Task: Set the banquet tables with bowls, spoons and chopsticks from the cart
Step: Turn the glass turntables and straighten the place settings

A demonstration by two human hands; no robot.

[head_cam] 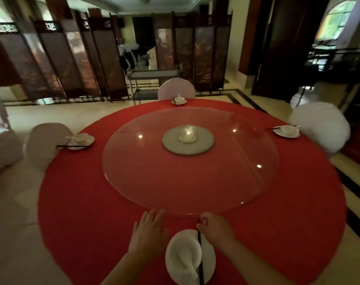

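I log, near edge: right hand [214, 230] pinching chopsticks [200, 256] laid on the plate [209, 264] beside the bowl [178, 248]; left hand [148, 233] open-fingered, holding nothing.

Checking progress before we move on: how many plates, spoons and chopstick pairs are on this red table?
Plates: 4
Spoons: 4
Chopstick pairs: 3 plain; at the far setting they are too small to tell
Total: 11

Dim room, daylight frm arched window [337, 19] at right, small lamp glints on glass turntable [134, 182], edges bowed by fisheye, whole pic soft & smeary.
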